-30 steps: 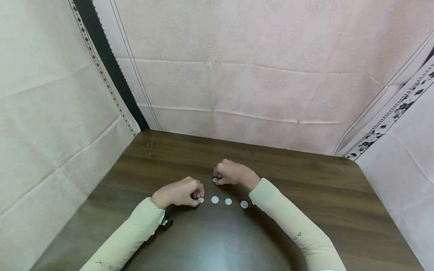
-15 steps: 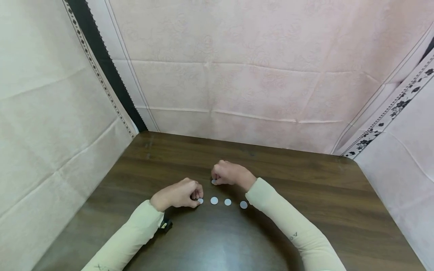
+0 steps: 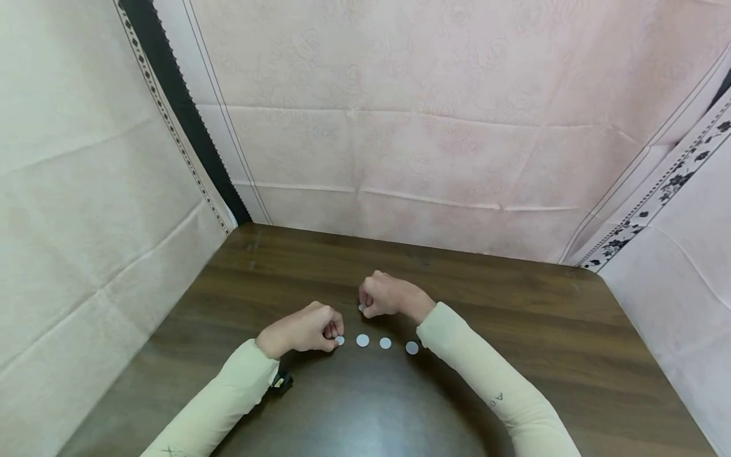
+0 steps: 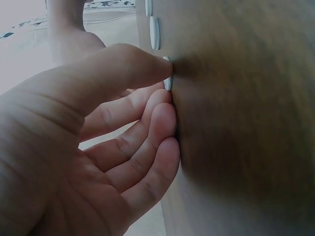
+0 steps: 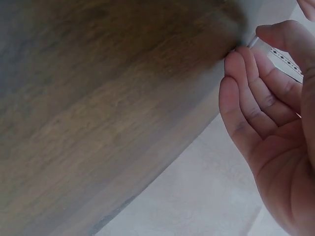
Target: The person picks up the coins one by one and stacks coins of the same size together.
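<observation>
Several thin white discs are on the dark wooden table. My left hand [image 3: 308, 327] pinches the leftmost disc [image 4: 168, 81] between thumb and fingertips, its edge against the tabletop in the left wrist view. To the right of it a disc [image 3: 362, 341], another disc [image 3: 385, 343] and a third disc [image 3: 412, 348] lie flat in a row. Behind this row my right hand [image 3: 391, 296] holds one more white disc [image 5: 253, 42] by thumb and fingertips, close to the tabletop. Fingers cover most of that disc.
The brown wood-grain table [image 3: 514, 317] ends at a back edge against a pale hanging cloth [image 3: 400, 139]. More cloth with a floral border [image 3: 657, 209] hangs at the right, and a pale cloth [image 3: 103, 222] at the left. A small black device [image 3: 282, 383] sits under the left wrist.
Both hands stay in nearly the same places. More of the disc at the right hand is now covered by the fingers. The head view has shifted slightly.
</observation>
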Available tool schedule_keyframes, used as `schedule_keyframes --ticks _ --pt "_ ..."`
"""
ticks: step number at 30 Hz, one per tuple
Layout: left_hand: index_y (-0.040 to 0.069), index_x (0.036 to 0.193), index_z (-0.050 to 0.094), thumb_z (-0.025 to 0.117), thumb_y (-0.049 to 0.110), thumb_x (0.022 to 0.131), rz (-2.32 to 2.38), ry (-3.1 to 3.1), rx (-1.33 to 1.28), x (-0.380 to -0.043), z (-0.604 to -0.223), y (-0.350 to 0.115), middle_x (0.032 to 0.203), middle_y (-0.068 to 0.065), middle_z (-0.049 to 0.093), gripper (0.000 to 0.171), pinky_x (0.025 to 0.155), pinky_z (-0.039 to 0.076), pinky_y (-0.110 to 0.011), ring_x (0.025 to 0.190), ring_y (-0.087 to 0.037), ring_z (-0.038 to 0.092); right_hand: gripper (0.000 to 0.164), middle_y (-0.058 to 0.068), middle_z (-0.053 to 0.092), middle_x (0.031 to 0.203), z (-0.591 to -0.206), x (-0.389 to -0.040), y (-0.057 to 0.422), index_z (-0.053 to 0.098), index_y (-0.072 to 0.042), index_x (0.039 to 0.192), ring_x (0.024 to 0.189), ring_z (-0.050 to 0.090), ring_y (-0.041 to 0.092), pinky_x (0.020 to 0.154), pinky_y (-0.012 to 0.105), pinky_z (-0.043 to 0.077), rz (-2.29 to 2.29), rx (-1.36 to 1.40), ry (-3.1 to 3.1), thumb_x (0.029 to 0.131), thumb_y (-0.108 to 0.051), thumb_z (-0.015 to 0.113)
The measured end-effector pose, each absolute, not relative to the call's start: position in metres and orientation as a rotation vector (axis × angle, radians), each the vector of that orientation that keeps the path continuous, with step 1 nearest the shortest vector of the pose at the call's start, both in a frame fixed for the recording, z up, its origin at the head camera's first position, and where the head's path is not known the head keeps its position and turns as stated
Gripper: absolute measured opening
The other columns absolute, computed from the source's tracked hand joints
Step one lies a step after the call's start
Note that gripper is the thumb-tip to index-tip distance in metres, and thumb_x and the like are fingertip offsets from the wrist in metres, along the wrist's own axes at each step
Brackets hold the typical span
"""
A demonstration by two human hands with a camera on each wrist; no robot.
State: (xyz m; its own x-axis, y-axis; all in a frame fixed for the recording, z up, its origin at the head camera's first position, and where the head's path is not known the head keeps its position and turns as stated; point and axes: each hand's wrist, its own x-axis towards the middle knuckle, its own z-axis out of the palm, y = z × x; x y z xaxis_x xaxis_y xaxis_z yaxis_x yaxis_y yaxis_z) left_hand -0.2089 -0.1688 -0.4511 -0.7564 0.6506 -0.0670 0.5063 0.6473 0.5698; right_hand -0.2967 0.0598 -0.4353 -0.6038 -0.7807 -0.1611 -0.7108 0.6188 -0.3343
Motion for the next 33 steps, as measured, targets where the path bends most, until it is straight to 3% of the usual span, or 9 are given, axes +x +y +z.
schedule_keyframes --ticks 33 --pt "0.009 0.091 0.074 0.082 0.006 0.088 0.806 2.593 0.923 -0.208 -0.451 -0.169 0.082 0.005 0.067 0.009 0.069 0.054 -0.020 0.072 -0.003 0.059 0.010 0.002 0.079 0.091 -0.434 -0.256 0.073 0.078 -0.008 0.099 0.079 0.072 0.002 0.070 0.015 0.056 -0.486 -1.311 2.514 0.091 -0.014 0.080"
